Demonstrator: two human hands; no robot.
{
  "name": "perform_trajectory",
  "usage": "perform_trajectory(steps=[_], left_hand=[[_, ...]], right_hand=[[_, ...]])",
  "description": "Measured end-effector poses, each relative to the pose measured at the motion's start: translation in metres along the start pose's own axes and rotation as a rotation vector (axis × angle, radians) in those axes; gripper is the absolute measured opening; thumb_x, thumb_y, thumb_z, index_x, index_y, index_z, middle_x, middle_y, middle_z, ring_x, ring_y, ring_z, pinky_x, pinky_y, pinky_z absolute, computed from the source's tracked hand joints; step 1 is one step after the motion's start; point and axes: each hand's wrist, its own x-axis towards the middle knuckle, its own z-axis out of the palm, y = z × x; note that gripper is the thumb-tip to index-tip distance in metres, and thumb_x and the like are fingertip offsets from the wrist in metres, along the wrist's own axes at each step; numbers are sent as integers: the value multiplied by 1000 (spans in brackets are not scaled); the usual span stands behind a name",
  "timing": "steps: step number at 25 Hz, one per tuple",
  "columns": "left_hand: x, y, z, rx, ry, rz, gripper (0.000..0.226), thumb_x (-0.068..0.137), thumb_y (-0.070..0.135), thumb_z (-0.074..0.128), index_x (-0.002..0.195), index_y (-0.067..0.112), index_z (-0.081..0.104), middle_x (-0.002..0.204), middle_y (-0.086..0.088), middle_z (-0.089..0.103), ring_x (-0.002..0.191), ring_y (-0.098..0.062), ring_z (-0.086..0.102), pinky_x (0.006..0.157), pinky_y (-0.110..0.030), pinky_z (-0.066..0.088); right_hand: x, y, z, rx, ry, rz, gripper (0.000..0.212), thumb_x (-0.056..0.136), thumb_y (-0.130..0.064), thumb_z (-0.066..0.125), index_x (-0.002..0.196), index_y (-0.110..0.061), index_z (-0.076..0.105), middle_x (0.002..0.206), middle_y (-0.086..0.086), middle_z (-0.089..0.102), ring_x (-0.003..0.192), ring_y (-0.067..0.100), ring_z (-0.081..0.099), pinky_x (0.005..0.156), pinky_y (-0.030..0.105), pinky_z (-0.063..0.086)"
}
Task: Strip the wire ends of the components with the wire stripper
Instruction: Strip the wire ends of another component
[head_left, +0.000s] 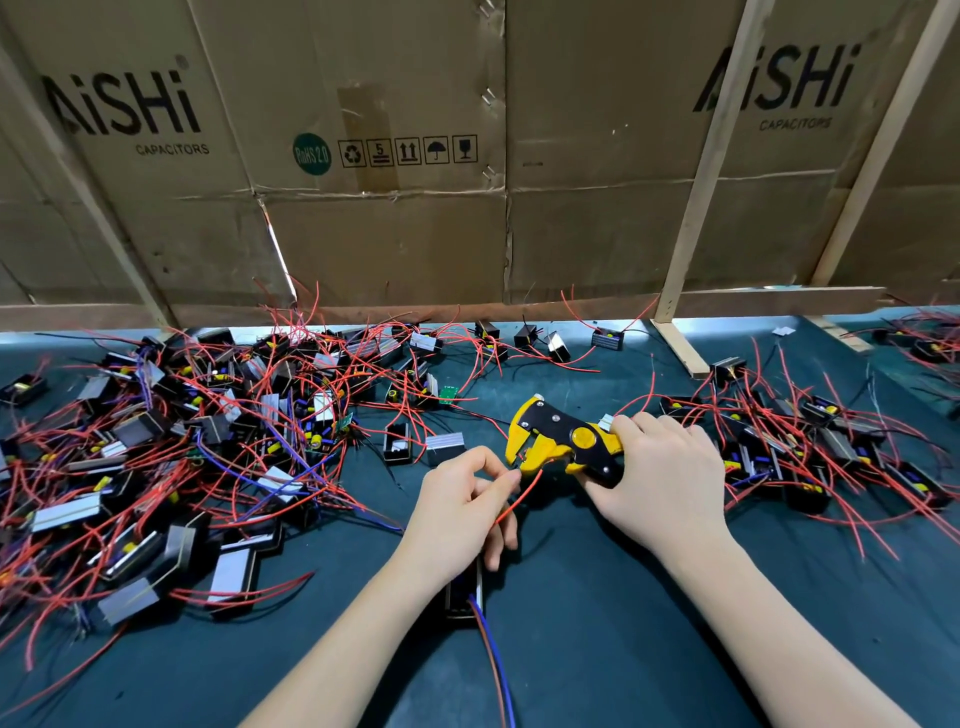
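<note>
**Wire end at the stripper mouth, snags on both sides**

Tangle comes first on the left: a heap of components (171, 457), black housings with pale metal plates, knotted in red and blue leads on the dark green mat (597, 623). If the next unit is lifted from there by one lead, its neighbours would likely be dragged along with it.

Just right of the heap, the left hand (460, 512) pinches a red wire (522, 493) between thumb and forefinger, with its lower fingers curled over a black component (465, 592) lying on the mat under the wrist. The wire's end points up at the tool's mouth and looks to be at the opening, though I cannot tell whether it is inside. Fed too shallow, it would come away unstripped; fed too deep or at a slant, the blades could nick the strands or cut the lead short. The pinching fingertips are very near the jaws, so a squeeze could catch skin.

Right again, the right hand (660, 478) is wrapped round the handles of the yellow and black wire stripper (563, 441), whose jaws stand parted. Beyond it lies a second pile of components (810, 447), whose loose leads could catch the tool as it moves.
</note>
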Motion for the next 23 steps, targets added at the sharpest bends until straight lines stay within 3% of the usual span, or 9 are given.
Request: perform_trajectory(steps=[3,6,9,13,17,20,23], left_hand=[[0,-1,0,-16,-10,-7,22,100,20,53,79,13,47,51,-9,63,28,-20,44,36,-15,27],[0,-1,-1,-15,-14,3,22,100,21,52,80,14,47,51,-9,63,28,-20,45,36,-15,28],[0,0,-1,-6,-21,4,22,100,21,52,80,13,47,51,-8,63,28,-20,44,36,-15,28],[0,-1,-1,-4,-9,-11,21,100,20,53,81,12,49,51,-9,63,28,-21,44,36,-15,28],[1,2,-1,-59,-32,-86,20,98,31,53,97,11,52,50,-10,62,27,-19,43,35,-15,26],[2,6,-1,-139,-59,-111,29,97,35,53,106,8,54,47,-7,54,27,-14,35,34,-14,23],[1,9,-1,-300,2,-59,25,98,25,54,100,0,56,48,0,38,29,-6,27,30,-13,20]], right_hand=[[0,-1,-4,-8,-36,9,45,46,-43,89,70,-12,67,58,2,61,55,28,62,54,31,42],[1,-3,-9,-39,-64,29,45,41,-46,90,55,-15,59,50,1,57,45,26,58,49,23,28],[0,-3,-8,-81,-113,35,44,47,-50,86,54,-17,56,51,0,58,48,26,59,50,23,22],[-1,-4,-5,-59,-121,32,43,49,-47,86,58,-15,60,55,2,60,51,28,61,51,24,28],[-1,-4,-5,3,-109,27,54,50,-48,88,83,-9,71,67,5,65,65,30,65,60,35,47],[-2,-10,-6,26,-68,1,54,51,-49,87,80,-8,67,71,5,65,68,31,64,62,38,47],[-2,-18,-6,95,-105,-4,54,62,-61,76,83,-14,61,79,1,62,78,29,61,69,39,41]])
